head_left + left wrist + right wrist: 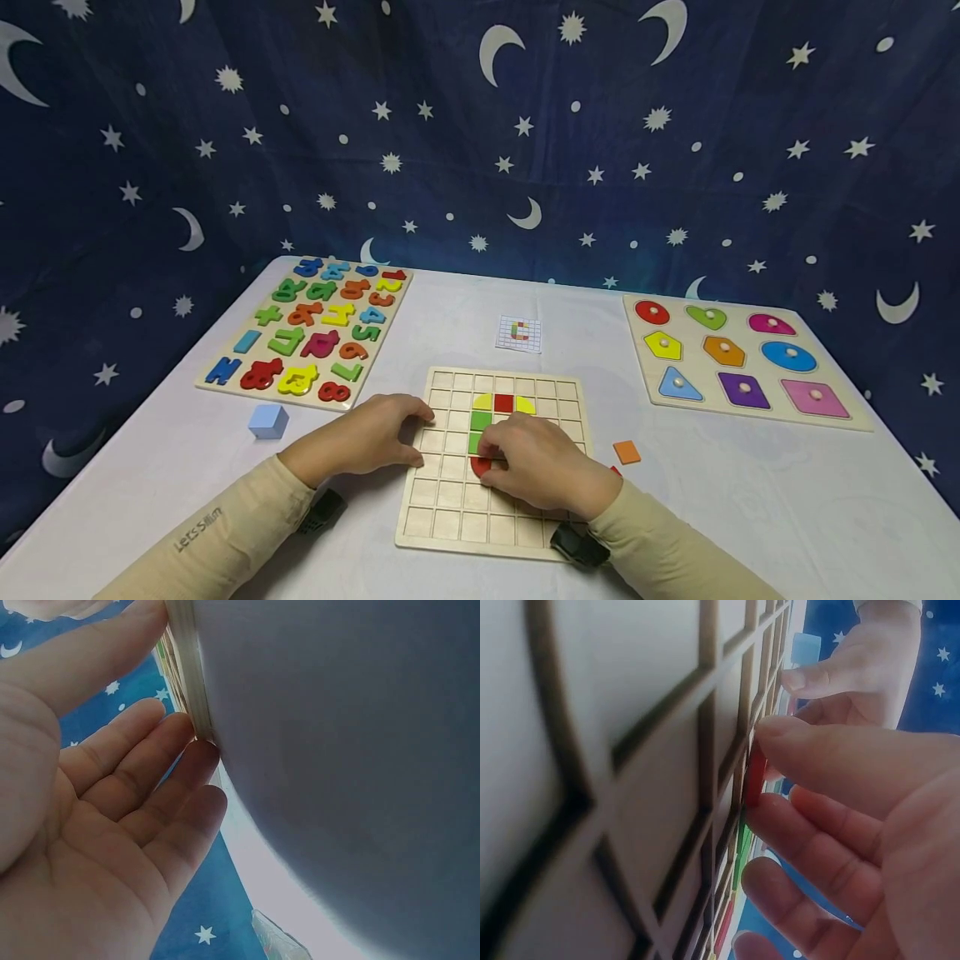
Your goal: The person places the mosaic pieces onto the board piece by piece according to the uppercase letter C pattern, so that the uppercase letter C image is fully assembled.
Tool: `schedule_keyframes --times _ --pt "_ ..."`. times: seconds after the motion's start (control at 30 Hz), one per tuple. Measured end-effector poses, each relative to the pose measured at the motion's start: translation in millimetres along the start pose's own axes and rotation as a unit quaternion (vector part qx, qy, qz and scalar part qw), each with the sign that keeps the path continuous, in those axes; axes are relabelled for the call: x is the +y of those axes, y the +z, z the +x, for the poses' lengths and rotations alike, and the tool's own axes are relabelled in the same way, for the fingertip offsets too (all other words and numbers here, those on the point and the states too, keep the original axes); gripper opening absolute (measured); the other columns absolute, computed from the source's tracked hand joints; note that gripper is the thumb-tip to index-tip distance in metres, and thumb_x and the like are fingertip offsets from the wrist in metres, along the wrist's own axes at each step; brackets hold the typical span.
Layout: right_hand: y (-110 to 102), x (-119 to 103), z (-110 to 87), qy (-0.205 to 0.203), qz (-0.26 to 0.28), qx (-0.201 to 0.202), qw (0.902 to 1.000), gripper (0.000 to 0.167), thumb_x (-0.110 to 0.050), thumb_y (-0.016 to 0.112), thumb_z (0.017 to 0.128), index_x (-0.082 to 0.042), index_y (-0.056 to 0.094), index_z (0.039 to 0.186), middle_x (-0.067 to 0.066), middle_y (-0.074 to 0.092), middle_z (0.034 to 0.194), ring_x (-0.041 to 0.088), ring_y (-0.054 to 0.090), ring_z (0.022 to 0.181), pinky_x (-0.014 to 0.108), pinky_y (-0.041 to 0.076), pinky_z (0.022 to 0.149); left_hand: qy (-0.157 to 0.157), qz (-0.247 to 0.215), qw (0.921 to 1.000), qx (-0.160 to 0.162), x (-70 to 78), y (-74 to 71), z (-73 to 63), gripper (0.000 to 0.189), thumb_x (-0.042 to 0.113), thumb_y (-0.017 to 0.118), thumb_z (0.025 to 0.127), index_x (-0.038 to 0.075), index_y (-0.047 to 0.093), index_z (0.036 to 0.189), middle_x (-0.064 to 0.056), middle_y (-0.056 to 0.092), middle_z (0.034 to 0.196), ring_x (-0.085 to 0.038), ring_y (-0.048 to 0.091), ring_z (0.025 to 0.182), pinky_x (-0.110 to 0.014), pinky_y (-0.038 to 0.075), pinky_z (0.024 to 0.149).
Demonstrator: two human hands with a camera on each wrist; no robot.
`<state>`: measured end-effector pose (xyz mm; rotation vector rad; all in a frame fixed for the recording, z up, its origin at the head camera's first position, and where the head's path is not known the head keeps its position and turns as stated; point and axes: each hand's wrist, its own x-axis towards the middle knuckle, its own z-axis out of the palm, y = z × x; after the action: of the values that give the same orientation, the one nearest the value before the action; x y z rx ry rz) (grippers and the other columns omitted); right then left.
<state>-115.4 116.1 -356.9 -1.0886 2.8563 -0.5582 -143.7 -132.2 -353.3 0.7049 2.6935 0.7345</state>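
A wooden grid board (450, 496) lies in the middle of the table. My left hand (372, 439) steadies its left edge, thumb and fingertips touching the rim with relaxed fingers. Over the grid, my right hand (536, 460) pinches a red rounded tile (756, 774) between thumb and finger, low in a cell; in the head view this red tile (478, 468) sits just below two green tiles (482, 421). Above those, a red square tile (504, 403) lies between two yellow rounded tiles (526, 405). The right hand hides the cells beneath it.
Behind the board lies a small pattern card (519, 333). A number puzzle (352, 400) is at left with a blue cube (268, 422) in front; a shape puzzle (708, 404) is at right. An orange tile (627, 452) and a partly hidden red piece (616, 471) lie beside the right wrist.
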Motion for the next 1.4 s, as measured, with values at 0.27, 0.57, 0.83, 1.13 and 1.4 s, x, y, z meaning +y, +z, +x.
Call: schedule_keyframes --times 0.27,0.57,0.83,1.13,1.4 --pt "2 0 2.0 0.008 -0.001 0.000 1.0000 0.015 -0.024 0.081 0.083 -0.019 0.068 0.087 -0.012 0.058 0.080 0.007 0.051 0.075 0.028 0.047 0.068 0.001 -0.001 1.0000 -0.002 0.0 -0.1 0.1 0.046 0.011 0.089 0.075 0.002 0.067 0.114 -0.007 0.065 0.115 -0.027 0.058 0.116 -0.046 0.044 0.104" --pt "2 0 3.6 0.004 -0.006 0.005 1.0000 0.017 -0.023 0.082 0.082 -0.019 0.066 0.086 -0.012 0.057 0.079 0.007 0.050 0.074 0.028 0.047 0.068 0.011 0.004 0.9999 0.002 -1.2 -0.2 0.1 0.045 0.010 0.089 0.075 0.002 0.067 0.113 -0.007 0.066 0.114 -0.027 0.058 0.115 -0.046 0.044 0.103" --pt "-3 1 0.7 0.014 0.014 -0.003 0.9998 0.015 -0.022 0.080 0.084 -0.016 0.067 0.090 -0.010 0.060 0.083 0.008 0.052 0.077 0.029 0.048 0.069 0.009 0.002 1.0000 0.000 -0.8 -0.1 -0.2 0.045 0.011 0.089 0.075 0.002 0.067 0.113 -0.007 0.066 0.114 -0.027 0.058 0.115 -0.046 0.044 0.104" --pt "-21 17 -16.0 0.062 0.063 -0.015 0.9960 0.021 -0.019 0.076 0.087 -0.013 0.069 0.106 -0.006 0.063 0.095 0.012 0.053 0.084 0.035 0.048 0.079 0.003 0.002 1.0000 0.001 0.1 0.5 -0.5 0.046 0.011 0.090 0.074 0.002 0.068 0.114 -0.007 0.066 0.116 -0.027 0.058 0.116 -0.045 0.044 0.104" --pt "-30 35 -38.0 0.115 0.085 -0.002 0.9897 0.028 -0.017 0.078 0.086 -0.013 0.070 0.113 -0.007 0.064 0.098 0.014 0.055 0.087 0.036 0.049 0.079 0.001 0.000 1.0000 -0.001 0.1 0.7 -0.3 0.046 0.011 0.089 0.074 0.003 0.068 0.114 -0.007 0.066 0.116 -0.028 0.058 0.117 -0.045 0.044 0.105"
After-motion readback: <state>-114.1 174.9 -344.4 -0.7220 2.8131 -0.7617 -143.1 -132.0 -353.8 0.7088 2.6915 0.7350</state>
